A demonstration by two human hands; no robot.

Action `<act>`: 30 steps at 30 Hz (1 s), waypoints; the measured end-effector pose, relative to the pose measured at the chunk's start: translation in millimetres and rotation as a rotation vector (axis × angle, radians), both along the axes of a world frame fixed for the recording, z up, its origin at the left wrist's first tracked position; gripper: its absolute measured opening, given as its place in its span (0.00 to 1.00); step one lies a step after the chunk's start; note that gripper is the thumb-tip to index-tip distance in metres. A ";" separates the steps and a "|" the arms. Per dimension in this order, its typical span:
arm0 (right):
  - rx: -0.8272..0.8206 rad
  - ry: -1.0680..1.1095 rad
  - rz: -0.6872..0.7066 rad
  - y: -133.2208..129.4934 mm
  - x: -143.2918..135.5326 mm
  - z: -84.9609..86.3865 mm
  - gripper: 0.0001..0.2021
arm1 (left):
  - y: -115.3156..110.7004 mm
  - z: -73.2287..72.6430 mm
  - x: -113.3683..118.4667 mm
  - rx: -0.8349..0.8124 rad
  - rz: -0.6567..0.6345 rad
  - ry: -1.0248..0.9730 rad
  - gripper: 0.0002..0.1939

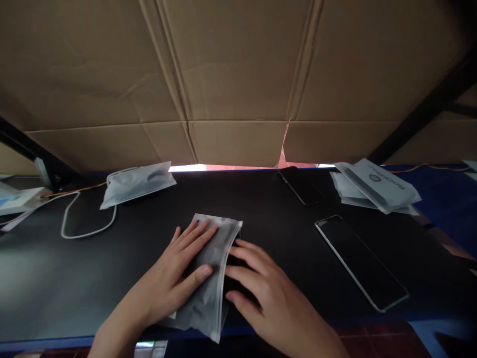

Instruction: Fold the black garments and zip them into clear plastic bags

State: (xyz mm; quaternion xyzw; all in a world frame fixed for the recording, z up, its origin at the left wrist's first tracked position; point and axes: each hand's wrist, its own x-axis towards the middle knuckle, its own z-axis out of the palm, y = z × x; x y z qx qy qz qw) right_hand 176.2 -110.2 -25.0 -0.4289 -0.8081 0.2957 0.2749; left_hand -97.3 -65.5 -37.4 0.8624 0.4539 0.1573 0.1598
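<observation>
Pouch of frosted grey plastic (214,253), flat and zip-edged, lies near the front edge of the smooth black tabletop (130,248), left of centre. The left hand (160,286) lies on it, fingers spread and clasping nothing; the right hand (274,293) has loosely curved, unclenched fingers at its white zip strip (222,271), though whether any tip is tucked under cannot be told. The pouch looks light, limp and slippery, likely to crease; the stiffer zip strip should give the surest hold. Far left, a similar milky pouch (137,186) lies by a looped white cable (76,237). To the right are a glossy, clear-rimmed black slab (361,263), a smaller dark slab (302,186) and overlapping printed whitish pouches (387,186).
</observation>
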 end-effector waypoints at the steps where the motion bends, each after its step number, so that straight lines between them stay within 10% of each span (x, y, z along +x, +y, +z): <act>1: -0.008 -0.028 -0.078 -4.1 3.1 -3.3 0.19 | -1.0 -1.2 0.9 0.003 0.002 0.002 0.34; 13: -0.077 0.143 -0.090 1.4 -21.7 -10.6 0.13 | -11.6 6.0 12.2 0.049 -0.025 0.007 0.33; 19: -0.165 0.173 -0.436 34.0 23.9 -1.5 0.14 | 29.3 33.9 45.8 0.019 0.018 0.030 0.27; 30: -0.270 0.178 -0.450 57.1 -2.8 1.5 0.14 | 61.8 37.9 95.4 -0.079 0.059 -0.123 0.08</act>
